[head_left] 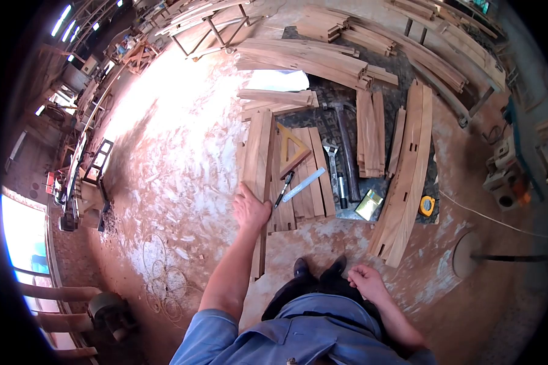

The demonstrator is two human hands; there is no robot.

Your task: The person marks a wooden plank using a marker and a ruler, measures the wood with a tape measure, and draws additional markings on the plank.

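My left hand (252,210) is closed across a long wooden board (259,146), with the fingers over its face and the thumb by its right edge. Close by my thumb lie a black pen (284,189) and a steel ruler (304,184) on several shorter boards (315,198). A yellow triangular square (293,149) rests above them. My right hand (366,283) hangs in front of my body, its fingers curled in and nothing visible in them. Further right are an adjustable wrench (332,161), a hammer (347,146), a marker (342,192) and a yellow-green packet (369,205).
A slotted plank (408,176) and a yellow tape measure (427,205) lie along the right side. Stacked curved boards (304,61) cover the far side. A machine (505,170) stands at right, and a coiled cord (164,280) lies on the dusty floor at left.
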